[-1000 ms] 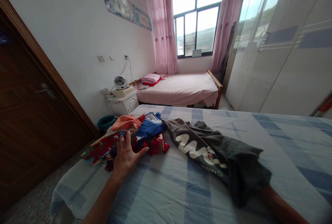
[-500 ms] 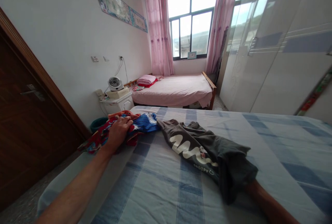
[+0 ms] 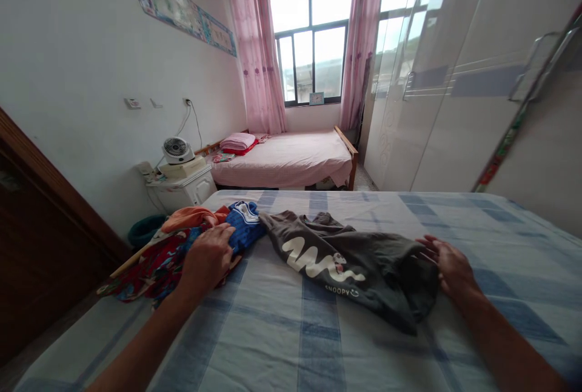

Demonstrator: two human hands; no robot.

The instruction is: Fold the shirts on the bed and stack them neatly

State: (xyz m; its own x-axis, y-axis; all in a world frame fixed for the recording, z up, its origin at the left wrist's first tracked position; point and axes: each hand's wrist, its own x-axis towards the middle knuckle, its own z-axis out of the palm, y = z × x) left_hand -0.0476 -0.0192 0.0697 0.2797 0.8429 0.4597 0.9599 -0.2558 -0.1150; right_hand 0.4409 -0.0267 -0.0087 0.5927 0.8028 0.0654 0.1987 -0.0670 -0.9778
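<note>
A dark grey T-shirt (image 3: 318, 259) with a white squiggle and "SNOOPY" print lies crumpled across the middle of the bed. At its right end is my right hand (image 3: 454, 268), fingers apart and touching or just beside the cloth's edge. My left hand (image 3: 210, 255) lies palm down over a pile of clothes, its fingers stretched onto the cloth. In that pile are a blue garment (image 3: 245, 229) with a white-trimmed collar, a red patterned garment (image 3: 154, 265) and an orange cloth (image 3: 193, 218). The blue garment meets the T-shirt's left end.
The clothes lie on a bed with a blue-and-white checked sheet (image 3: 273, 331). Beyond it stand a pink-covered bed (image 3: 295, 152) and a white bedside cabinet (image 3: 182, 189) with a fan (image 3: 177, 149). A wardrobe (image 3: 422, 107) lines the right; a door (image 3: 36, 246) is at left.
My right hand has come out from inside or under the T-shirt and now shows at its right end. The T-shirt's right part has settled flatter. The whole view has shifted slightly right.
</note>
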